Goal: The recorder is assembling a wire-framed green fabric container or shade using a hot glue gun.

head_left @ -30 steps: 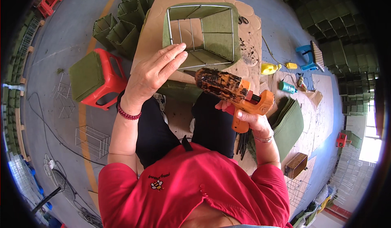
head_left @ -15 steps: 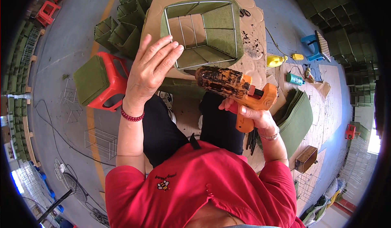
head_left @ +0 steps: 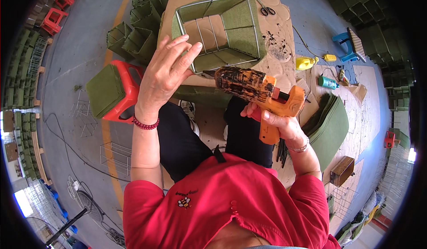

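Note:
In front of me a green fabric-covered wire-frame basket [head_left: 242, 31] sits tilted, its open side showing the inner wires. My left hand [head_left: 165, 73] is at its near left corner, fingers spread over the wire rim and thumb low by the near edge. I cannot tell how firmly it touches. My right hand [head_left: 278, 122] grips an orange glue gun [head_left: 249, 89] by its handle, with fingers at the red trigger. Dark residue coats the gun's front half. Its nozzle [head_left: 209, 73] points left, close to the basket's near edge and my left thumb.
The basket rests on a cardboard-topped surface [head_left: 280, 24] with black scissors [head_left: 267, 11] and dark crumbs. Left stands a red stool [head_left: 126, 89] bearing green sheets [head_left: 104, 89]. Green fabric boxes [head_left: 140, 42] stand behind it. At right lie stacked green sheets [head_left: 329, 124] and a teal bottle [head_left: 328, 82].
My left hand's fingers have bent and spread at the basket corner, and its thumb now shows near the edge. The glue gun stays near the same edge. The whole view has shifted slightly.

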`<state>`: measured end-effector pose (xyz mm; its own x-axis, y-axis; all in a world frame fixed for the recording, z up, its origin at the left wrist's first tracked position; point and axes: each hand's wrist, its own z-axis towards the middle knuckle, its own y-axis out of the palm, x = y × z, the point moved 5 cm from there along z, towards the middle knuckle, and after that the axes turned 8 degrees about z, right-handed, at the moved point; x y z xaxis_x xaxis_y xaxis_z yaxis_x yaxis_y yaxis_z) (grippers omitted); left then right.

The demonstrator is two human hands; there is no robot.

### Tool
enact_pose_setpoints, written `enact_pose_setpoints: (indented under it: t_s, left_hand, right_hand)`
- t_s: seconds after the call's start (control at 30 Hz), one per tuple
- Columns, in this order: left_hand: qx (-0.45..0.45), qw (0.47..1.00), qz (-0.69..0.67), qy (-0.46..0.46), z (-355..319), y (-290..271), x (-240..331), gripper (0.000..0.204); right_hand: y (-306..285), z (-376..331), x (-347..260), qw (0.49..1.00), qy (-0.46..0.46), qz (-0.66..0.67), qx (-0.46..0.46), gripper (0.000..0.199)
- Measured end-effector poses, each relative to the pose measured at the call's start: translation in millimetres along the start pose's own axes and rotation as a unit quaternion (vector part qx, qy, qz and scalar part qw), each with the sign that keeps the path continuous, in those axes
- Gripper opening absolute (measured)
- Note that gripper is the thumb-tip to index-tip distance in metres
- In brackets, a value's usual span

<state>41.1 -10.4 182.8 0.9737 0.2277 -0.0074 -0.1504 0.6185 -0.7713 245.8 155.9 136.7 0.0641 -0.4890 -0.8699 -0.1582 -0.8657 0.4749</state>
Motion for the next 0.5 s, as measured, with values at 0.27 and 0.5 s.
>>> enact_pose_setpoints:
  t_s: [0.27,0.5]
  left_hand:
    - [-0.059,0.998,0.031,0.017,7.6,-8.6,1.4,0.063]
    - [-0.032,0.998,0.041,0.024,12.8,-12.4,4.3,0.057]
  right_hand:
    - [2.1,-8.1,1.4,0.999,0.035,0.001,0.01,0.025]
    - [11.6,-15.8,-4.6,0.998,-0.022,0.049,-0.043,0.035]
